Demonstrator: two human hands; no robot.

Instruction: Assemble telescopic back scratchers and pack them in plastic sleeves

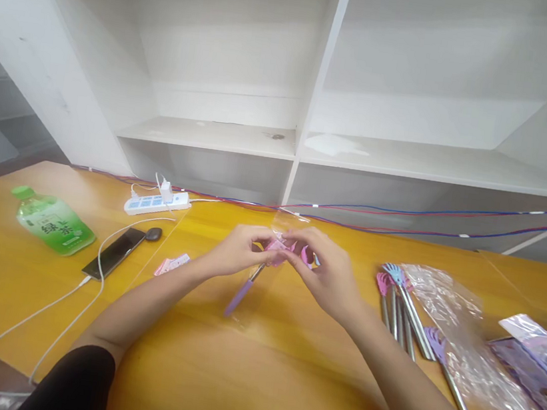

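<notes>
My left hand (245,250) and my right hand (323,269) meet over the middle of the table, fingertips pinched together on a small pink piece (276,247), perhaps a card. Below them, a telescopic back scratcher's purple handle (240,298) and metal shaft slant down to the left, apparently inside a clear plastic sleeve. Pink and bluish bits show under my right fingers; the scratcher's head is mostly hidden. To the right lie several back scratchers (403,309) with pink and blue claw heads and metal shafts, and a purple-headed back scratcher (448,369) apart from them.
Clear plastic bags (480,353) and printed packages (540,361) lie at the right. Small printed cards (172,264) rest left of centre. Further left are a phone (116,255) on a white cable, a green bottle (54,223) and a power strip (157,203). White shelving (212,135) stands behind.
</notes>
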